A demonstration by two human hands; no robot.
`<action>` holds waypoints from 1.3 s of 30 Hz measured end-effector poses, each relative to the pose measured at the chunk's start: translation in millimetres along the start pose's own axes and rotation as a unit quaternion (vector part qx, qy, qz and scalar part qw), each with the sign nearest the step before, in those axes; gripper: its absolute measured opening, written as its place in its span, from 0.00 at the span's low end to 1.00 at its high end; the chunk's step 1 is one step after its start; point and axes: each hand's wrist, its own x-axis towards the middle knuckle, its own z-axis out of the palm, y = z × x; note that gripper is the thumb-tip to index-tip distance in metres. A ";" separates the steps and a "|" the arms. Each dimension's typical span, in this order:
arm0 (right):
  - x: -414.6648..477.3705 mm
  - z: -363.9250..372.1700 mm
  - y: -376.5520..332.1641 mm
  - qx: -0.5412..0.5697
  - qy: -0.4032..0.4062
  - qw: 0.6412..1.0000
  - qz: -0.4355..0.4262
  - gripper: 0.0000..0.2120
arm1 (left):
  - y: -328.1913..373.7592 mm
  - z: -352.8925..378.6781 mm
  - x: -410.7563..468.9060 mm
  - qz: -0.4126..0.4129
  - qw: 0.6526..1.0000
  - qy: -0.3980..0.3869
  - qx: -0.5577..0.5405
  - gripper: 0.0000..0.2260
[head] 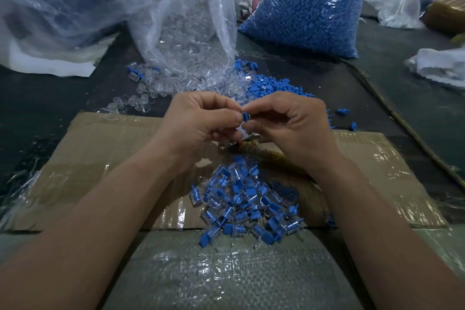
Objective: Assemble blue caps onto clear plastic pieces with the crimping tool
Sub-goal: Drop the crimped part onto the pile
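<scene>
Nearest us: grey woven sack under clear film [226,272]. Across its far edge and the flat taped brown cardboard sheet [100,158]: heap of clear plastic pieces fitted with blue caps [249,204]. Above the heap, our left hand [198,123] and right hand [292,126] meet, fingertips of both pinching one small blue plastic cap [245,116], which sits atop a clear plastic piece [242,131]. Beyond, on the dark desk [37,108]: loose clear pieces [151,88], loose blue caps [271,85], open clear bag of clear pieces [191,33], full clear bag of blue caps [309,7].
</scene>
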 end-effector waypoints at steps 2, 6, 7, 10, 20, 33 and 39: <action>0.2 -0.9 0.7 -0.014 0.007 1.000 -0.011 0.15 | -0.1 -0.8 -0.2 -0.005 1.000 -0.006 -0.009 0.06; -0.1 -1.4 2.8 -0.030 0.020 0.999 -0.014 0.13 | 0.3 -2.3 0.3 -0.016 0.999 -0.018 -0.028 0.08; -0.2 -1.4 3.3 -0.034 0.022 0.999 -0.014 0.12 | 0.6 -2.3 0.5 -0.020 0.999 -0.022 -0.034 0.08; -0.2 -1.8 4.4 -0.044 0.029 0.998 -0.019 0.10 | 1.0 -1.7 0.7 -0.024 0.998 -0.027 -0.042 0.08; 0.0 -2.0 4.7 -0.065 0.021 0.997 -0.030 0.09 | 0.7 -2.0 1.1 -0.035 0.998 -0.038 -0.035 0.09; 0.8 -0.6 2.5 -0.094 0.008 0.994 -0.055 0.09 | -3.2 1.5 0.6 -0.030 0.999 0.011 -0.026 0.06; 0.9 -1.1 -0.1 -0.099 0.007 0.993 -0.059 0.09 | -4.3 1.5 0.7 -0.026 0.999 0.019 -0.020 0.06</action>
